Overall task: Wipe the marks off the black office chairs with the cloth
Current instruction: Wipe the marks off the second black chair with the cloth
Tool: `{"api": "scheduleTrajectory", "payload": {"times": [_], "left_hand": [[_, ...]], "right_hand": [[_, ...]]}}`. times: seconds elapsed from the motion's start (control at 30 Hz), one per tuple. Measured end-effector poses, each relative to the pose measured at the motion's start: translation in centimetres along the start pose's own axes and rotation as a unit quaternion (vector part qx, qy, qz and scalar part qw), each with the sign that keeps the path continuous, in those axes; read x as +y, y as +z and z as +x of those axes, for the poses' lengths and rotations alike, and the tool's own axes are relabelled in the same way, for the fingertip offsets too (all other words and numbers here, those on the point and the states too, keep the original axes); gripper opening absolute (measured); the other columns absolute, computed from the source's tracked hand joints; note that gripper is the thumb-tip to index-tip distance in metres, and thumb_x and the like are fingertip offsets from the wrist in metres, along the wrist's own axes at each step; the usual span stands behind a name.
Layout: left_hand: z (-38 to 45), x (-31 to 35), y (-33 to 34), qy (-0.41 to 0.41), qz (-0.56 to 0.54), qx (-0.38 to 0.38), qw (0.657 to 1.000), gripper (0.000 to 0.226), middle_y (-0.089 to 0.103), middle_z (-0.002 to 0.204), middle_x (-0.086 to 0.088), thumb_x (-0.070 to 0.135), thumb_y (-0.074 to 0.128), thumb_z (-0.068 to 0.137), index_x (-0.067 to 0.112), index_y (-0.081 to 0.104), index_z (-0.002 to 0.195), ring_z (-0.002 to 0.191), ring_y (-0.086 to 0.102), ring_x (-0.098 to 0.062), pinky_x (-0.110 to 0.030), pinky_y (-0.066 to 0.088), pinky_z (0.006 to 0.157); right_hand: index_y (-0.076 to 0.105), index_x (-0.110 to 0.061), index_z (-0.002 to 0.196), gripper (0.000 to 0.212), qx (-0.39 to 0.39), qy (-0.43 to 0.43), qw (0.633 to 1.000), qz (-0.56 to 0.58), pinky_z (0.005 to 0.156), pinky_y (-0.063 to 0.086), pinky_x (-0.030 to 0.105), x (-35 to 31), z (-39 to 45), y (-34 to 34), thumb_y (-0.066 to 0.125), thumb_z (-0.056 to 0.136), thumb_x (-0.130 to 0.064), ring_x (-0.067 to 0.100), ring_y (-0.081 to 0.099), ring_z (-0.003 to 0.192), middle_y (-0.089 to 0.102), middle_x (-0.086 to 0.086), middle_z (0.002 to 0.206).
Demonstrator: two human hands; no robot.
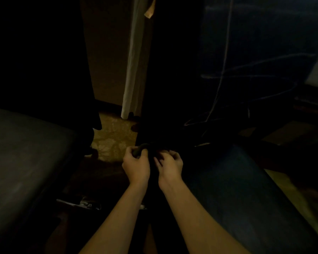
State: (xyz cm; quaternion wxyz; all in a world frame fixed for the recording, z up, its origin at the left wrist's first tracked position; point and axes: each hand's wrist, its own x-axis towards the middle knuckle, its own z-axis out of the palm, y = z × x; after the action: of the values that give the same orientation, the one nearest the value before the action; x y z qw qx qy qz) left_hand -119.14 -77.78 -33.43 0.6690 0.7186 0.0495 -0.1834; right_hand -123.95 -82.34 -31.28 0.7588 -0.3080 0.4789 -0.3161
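The scene is very dim, so much is uncertain. Near the centre of the view, the left hand (136, 165) has its fingers curled round a dark rolled edge that looks like the cloth (140, 149), while the right hand (170, 165) sits just beside it at 3 o'clock, fingertips bent toward the same dark stuff; whether it is pinching the fabric I cannot tell. The cloth appears soft, limp and light, likely to bunch and sag, so it is probably best gathered into a pad in one palm with a fold over the fingers, rather than held by a corner. It blends into the black behind it, so its full extent is hidden. At 9 o'clock lies the seat of the left chair (26, 153), broad and smooth-looking with a dull sheen; at 4 o'clock is the seat of the right chair (246, 189), and its backrest (255, 52) at 1 o'clock carries pale scribbled marks (228, 70) that seem to need wiping. The upholstery should take firm rubbing, though a chair on castors may roll away. Between the chairs shows patterned carpet (110, 136), a pale upright strip (132, 61) at 12 o'clock, and something shiny (81, 204) low at 7 o'clock. The narrow gap between the seats crowds the arms.
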Motion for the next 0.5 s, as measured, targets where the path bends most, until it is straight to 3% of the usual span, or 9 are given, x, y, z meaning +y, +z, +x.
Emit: {"api": "scheduleTrajectory", "payload": {"times": [0.13,0.37,0.5], "left_hand": [[-1.7,-0.7,0.7,-0.003,0.04,0.009,0.999,0.007,0.066,0.086,-0.002,0.02,0.063,0.092,0.021,0.059,0.087,0.077,0.065,-0.017,-0.027,0.048,0.061],[-6.7,2.6,3.7,0.058,0.035,-0.033,0.997,0.004,0.067,0.088,-0.003,0.019,0.062,0.093,0.021,0.06,0.09,0.079,0.065,-0.017,-0.03,0.051,0.065],[-6.9,4.3,5.6,0.005,-0.012,-0.036,0.999,0.01,0.065,0.101,-0.001,0.016,0.055,0.096,0.025,0.057,0.099,0.091,0.065,-0.019,-0.038,0.056,0.081]], "right_hand": [[0.06,-0.007,0.103,0.013,-0.021,-0.022,0.995,-0.1,0.092,0.054,0.031,-1.2,-0.2,-2.8,0.063,0.09,-0.006,0.018,0.066,0.097,0.067,0.008,0.105],[0.061,-0.01,0.102,0.011,-0.072,-0.09,0.988,-0.107,0.085,0.057,0.029,-6.7,-1.3,-7.4,0.062,0.091,-0.008,0.018,0.069,0.096,0.069,0.008,0.104],[0.063,-0.014,0.098,0.009,-0.12,-0.155,0.964,-0.18,0.077,0.057,0.025,-10.2,-1.8,-7.2,0.064,0.09,-0.009,0.014,0.069,0.091,0.07,0.004,0.099]]}}
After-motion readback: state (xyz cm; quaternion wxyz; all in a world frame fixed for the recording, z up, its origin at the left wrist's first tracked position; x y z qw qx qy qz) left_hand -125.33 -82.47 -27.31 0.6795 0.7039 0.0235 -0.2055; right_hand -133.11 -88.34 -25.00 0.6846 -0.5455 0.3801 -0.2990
